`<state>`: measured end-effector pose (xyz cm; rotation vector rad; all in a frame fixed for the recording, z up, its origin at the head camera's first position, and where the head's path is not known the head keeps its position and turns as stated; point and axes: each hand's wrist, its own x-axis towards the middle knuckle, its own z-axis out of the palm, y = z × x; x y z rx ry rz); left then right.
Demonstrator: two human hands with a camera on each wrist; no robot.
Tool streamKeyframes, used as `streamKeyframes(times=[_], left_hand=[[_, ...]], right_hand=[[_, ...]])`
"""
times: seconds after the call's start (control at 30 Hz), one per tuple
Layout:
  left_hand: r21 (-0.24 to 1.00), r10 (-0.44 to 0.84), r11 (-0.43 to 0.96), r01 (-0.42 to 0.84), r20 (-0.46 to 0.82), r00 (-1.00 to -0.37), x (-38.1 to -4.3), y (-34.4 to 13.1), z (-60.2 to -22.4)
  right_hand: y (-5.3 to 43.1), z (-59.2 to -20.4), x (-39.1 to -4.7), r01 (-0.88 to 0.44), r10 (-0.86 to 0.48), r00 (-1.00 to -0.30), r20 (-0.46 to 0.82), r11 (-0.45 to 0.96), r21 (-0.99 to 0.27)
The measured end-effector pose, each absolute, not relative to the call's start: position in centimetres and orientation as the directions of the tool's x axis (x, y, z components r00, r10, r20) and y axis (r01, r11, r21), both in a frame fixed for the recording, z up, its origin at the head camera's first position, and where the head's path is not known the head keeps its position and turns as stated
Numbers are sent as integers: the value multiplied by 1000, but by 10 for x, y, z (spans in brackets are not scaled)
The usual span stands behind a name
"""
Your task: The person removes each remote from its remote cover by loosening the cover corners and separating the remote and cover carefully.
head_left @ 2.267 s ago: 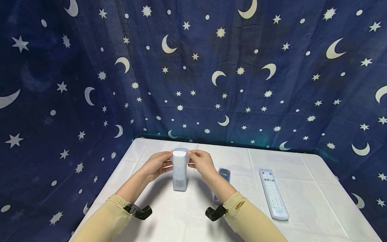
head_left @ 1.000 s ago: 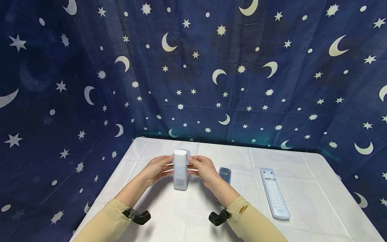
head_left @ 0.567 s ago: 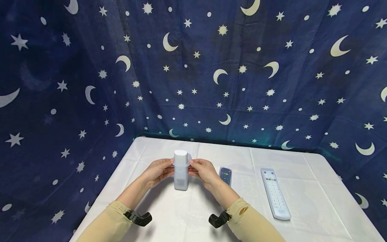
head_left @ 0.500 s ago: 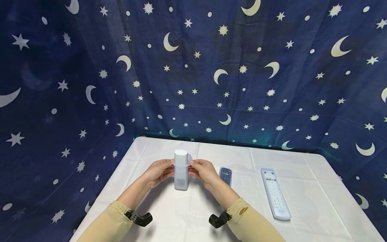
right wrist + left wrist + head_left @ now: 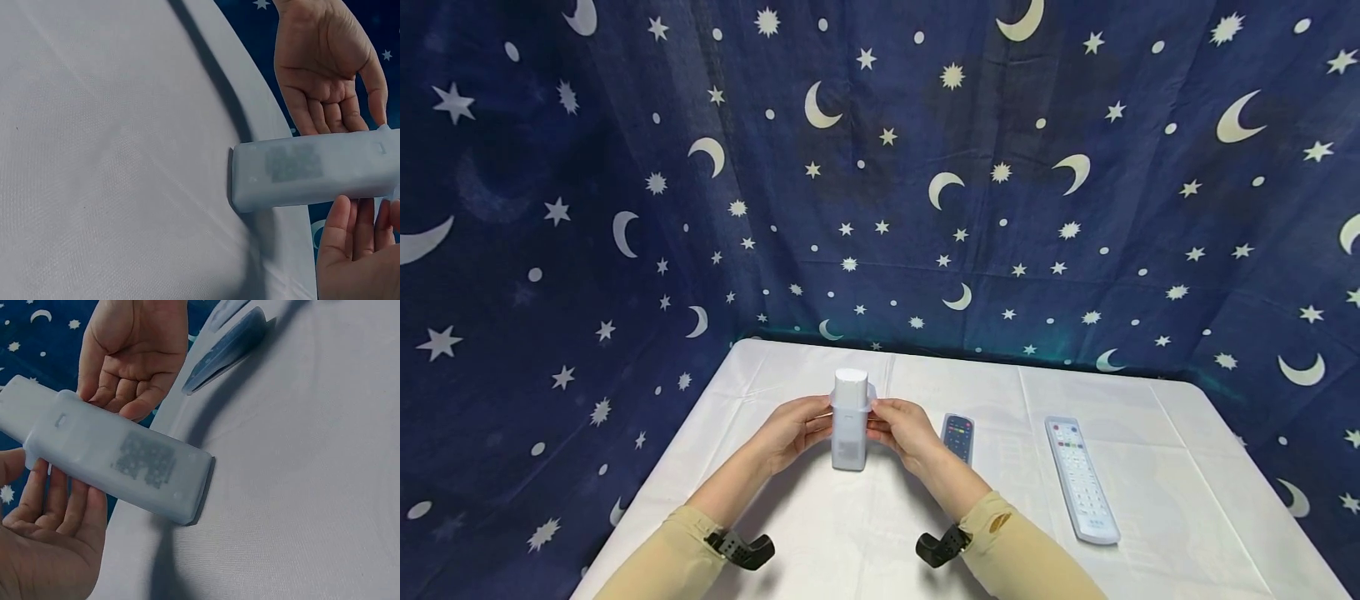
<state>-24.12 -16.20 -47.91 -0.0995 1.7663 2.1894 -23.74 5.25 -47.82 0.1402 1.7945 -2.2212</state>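
A white remote control stands upright between both hands, inside a translucent silicone cover. Its bare white end sticks out above the cover's rim. The cover's lower end is right at the cloth. My left hand pinches the rim from the left, with its other fingers along the side. From the right, my right hand pinches the opposite rim with thumb and fingers. A dark patch shows through the cover in the left wrist view, where the rim flares around the remote's end.
A dark remote with coloured buttons lies right of the hands, partly hidden by the right forearm. Farther right lies a white remote in a clear cover. White cloth covers the table; a star-and-moon curtain hangs behind.
The cover's rim has slid down from around the remote's top, baring more of its white end. Both hands have lowered slightly with the rim. The other remotes have stayed put.
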Motion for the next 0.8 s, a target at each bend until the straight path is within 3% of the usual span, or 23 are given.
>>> streamKeyframes(times=[0.4, 0.8], left_hand=[[947, 213, -183, -266, -226, -951, -236, -164, -476], [947, 164, -127, -296, -274, -948, -237, -162, -470]], right_hand=[[53, -479, -236, 289, -166, -952, -257, -208, -935], [55, -474, -234, 274, -152, -958, -244, -226, -935]])
